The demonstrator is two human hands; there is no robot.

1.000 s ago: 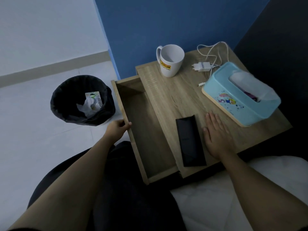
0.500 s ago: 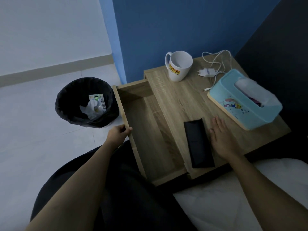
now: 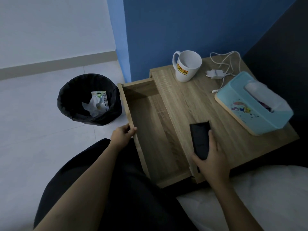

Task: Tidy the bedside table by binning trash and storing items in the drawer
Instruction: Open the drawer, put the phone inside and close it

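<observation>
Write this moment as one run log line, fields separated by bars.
left hand: holds open drawer front | right hand: grips black case on tabletop | drawer: empty

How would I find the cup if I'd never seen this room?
Look at the wooden bedside table against the blue wall. At its back corner, nearest that wall and just behind the open drawer, stands the white mug. It is the only cup there: upright, handle toward the bin side, with a yellow label reading JOTUN.
</observation>
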